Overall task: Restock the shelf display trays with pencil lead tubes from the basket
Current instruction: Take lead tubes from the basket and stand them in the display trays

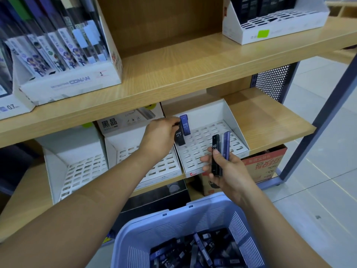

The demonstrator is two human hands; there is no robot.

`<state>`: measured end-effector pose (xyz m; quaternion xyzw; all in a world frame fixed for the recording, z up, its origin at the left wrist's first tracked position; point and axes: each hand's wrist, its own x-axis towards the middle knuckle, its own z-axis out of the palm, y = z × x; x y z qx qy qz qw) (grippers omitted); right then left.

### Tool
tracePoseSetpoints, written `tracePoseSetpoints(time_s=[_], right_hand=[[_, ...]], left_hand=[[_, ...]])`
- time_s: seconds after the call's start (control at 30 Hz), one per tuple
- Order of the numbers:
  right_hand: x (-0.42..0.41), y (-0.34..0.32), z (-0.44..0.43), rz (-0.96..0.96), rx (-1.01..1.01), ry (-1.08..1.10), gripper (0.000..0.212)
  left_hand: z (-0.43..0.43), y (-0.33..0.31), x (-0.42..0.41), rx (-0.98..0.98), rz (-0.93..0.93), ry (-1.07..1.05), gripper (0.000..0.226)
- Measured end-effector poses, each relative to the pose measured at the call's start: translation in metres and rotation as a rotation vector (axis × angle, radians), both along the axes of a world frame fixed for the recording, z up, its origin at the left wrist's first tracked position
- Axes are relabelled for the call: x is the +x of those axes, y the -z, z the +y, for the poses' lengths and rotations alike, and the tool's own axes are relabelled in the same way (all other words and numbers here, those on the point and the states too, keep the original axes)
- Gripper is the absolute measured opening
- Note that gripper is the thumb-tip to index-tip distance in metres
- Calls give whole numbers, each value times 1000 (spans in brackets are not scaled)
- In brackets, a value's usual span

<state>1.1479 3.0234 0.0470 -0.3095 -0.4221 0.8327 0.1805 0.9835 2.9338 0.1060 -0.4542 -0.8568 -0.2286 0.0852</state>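
Basket point(173, 229): pale blue plastic, nearest, below and in front of the white slotted tray point(238, 137). In it lies a loose heap of pencil lead tubes point(202, 250), black and violet, pointing every way.

Right hand point(226, 169): just in front of the tray's front edge. Its fingers point(206, 158) are curled round a small bunch of tubes, a black one marked HB point(215, 151) and a violet one point(227, 146) among them. Long axes near upright, tops toward the tray.

Left hand point(160, 136): at the tray's left side. Fingers pinch the upper end of a black tube point(179, 138) with white HB 0.7 lettering. Its lower end is down at the slots; cannot tell whether it is seated. Long axis steep, leaning slightly.

Blue tube point(185, 125): just beside that one, toward the tray's rear wall, standing upright, same lettering.

Left of the tray: two more slotted trays point(83, 171) on the same shelf point(270, 120).
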Motion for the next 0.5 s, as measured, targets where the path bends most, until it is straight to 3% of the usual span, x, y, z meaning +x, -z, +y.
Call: tracePoseSetpoints(time_s=[0.1,0.27,0.5], right_hand=[[0,-1,1,10,-17,-12,26],[1,-3,0,33,-51,-63,24],[3,-10,-1,92,-91,-140,23]], left_hand=[[2,1,0,85,-115,-64,14],[4,2,-4,105,-99,-57,12],[0,-3,-2,-50,-31,-28,27]])
